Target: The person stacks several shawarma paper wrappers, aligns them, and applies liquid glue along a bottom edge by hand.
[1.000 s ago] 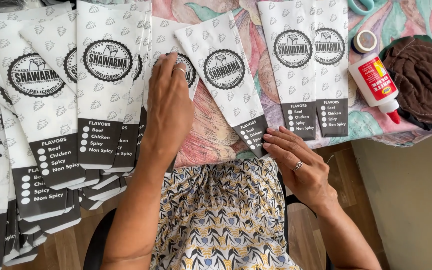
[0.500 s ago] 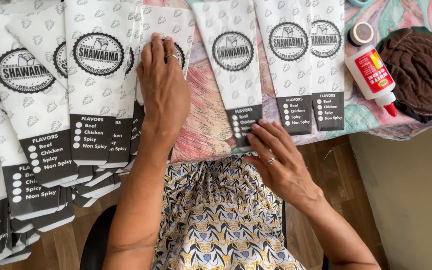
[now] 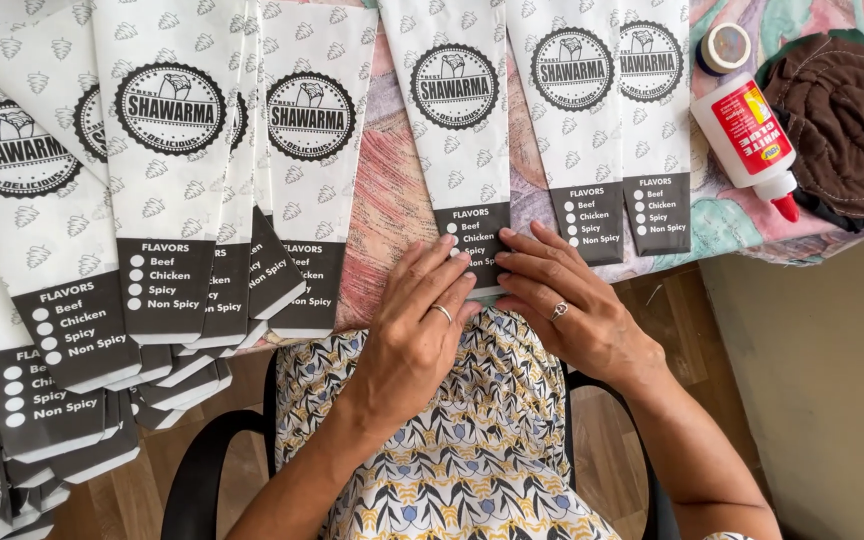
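A white paper bag (image 3: 455, 120) with a round black emblem and a black bottom band lies lengthwise on the table, its near end at the table's edge. Both hands rest on that near end. My left hand (image 3: 418, 322), a ring on one finger, presses flat on its lower left corner. My right hand (image 3: 559, 297), also ringed, lies beside it with fingertips on the black band's right side. Two more such bags (image 3: 607, 110) lie side by side just to the right. A fanned stack of the same bags (image 3: 142, 180) covers the table's left half.
A white glue bottle (image 3: 749, 131) with a red tip lies at the right, its cap (image 3: 724, 47) beside it. A dark brown quilted cloth (image 3: 845, 125) sits at the far right. A patterned tablecloth (image 3: 392, 190) covers the table. My patterned lap and a black chair's arms are below.
My left hand left the fanned stack and came right onto the single bag's near end, joining my right hand. The bag now lies straight beside the two on the right.
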